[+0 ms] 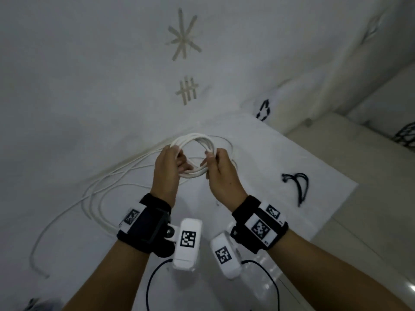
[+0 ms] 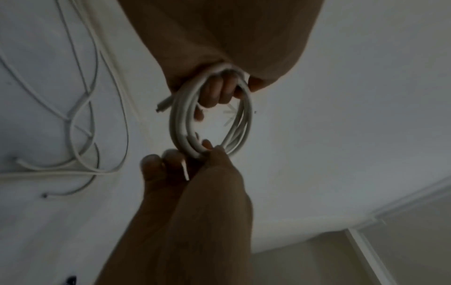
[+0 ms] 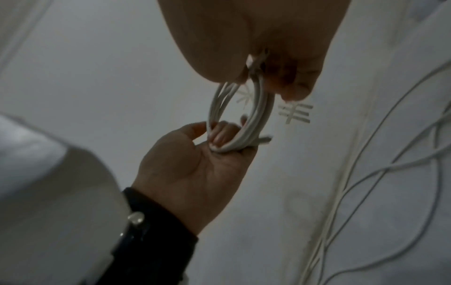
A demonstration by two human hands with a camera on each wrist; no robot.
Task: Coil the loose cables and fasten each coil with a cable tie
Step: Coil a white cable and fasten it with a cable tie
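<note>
I hold a white cable coil (image 1: pixel 197 138) of several loops upright above the white sheet. My left hand (image 1: pixel 179 163) grips its left side, with fingers (image 2: pixel 214 92) curled through the ring. My right hand (image 1: pixel 210 161) pinches the opposite side (image 3: pixel 256 77) between thumb and fingers. One cut cable end (image 2: pixel 163 105) sticks out beside the left hand. In the left wrist view a thin white strip (image 2: pixel 186 171), possibly a cable tie, shows between the right hand's fingers. More loose white cable (image 1: pixel 101 191) lies sprawled on the sheet at my left.
White cable ties lie ahead in a star shape (image 1: pixel 183 34) and a hash shape (image 1: pixel 187 89). Black ties (image 1: pixel 296 185) rest on a white sheet (image 1: pixel 325 180) at the right, whose edge meets the pale floor (image 1: pixel 370 209). A black-and-white item (image 1: pixel 263 110) sits behind them.
</note>
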